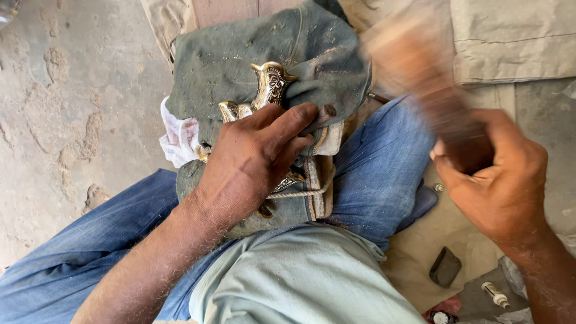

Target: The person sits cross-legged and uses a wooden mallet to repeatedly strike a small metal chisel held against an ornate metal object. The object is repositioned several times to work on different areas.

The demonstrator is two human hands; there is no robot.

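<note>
Head view: left hand (255, 156) presses flat on an ornate brass piece (270, 84) wrapped in dusty green cloth (228, 60) on the lap; right hand (501, 180) grips a wooden mallet (432, 90), blurred; a dark block (445, 266) lies on the floor; the brass is half hidden.

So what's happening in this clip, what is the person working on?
A seated person presses a shiny, ornately engraved brass piece down against a dusty grey-green cloth spread over their lap, with the left hand lying flat across it. The right hand is closed around a dark wooden tool, raised and blurred with motion. A white rag pokes out beside the cloth, and a small dark block lies on the floor by the right leg.
</note>
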